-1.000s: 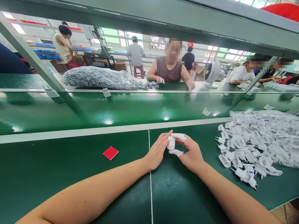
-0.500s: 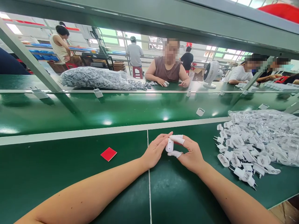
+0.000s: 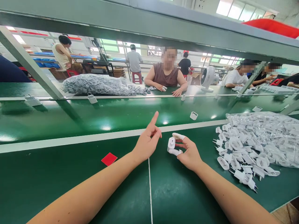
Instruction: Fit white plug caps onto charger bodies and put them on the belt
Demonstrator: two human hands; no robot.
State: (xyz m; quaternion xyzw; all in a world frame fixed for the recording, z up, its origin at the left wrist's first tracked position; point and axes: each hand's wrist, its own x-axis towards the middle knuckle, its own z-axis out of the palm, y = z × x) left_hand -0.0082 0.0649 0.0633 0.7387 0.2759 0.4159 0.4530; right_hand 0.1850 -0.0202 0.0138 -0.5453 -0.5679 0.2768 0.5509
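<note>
My right hand (image 3: 187, 152), with white finger covers on the thumb and index finger, pinches a small white plug housing (image 3: 171, 143) between those covered tips. My left hand (image 3: 147, 140) is raised just left of it, not touching the housing. Its index finger points up and away while the other fingers bend inward, and nothing shows in it. On the green table left of my left forearm lies a red square (image 3: 109, 159). To the right is a heap of white plug parts (image 3: 243, 155), some with metal pins, spilling beside a clear plastic bag (image 3: 268, 124).
Beyond the white strip (image 3: 116, 135) runs a green belt with a white housing (image 3: 193, 115) and several white adapters, including one at the left (image 3: 92, 99). Metal beams (image 3: 149, 25) cross above. A person (image 3: 166, 74) sits opposite, near a fan (image 3: 207, 78) and a filled bag (image 3: 93, 84).
My left hand has come off the white plug housing and moved up and left, its index finger now extended. My right hand still pinches the housing. The camera view has tilted slightly.
</note>
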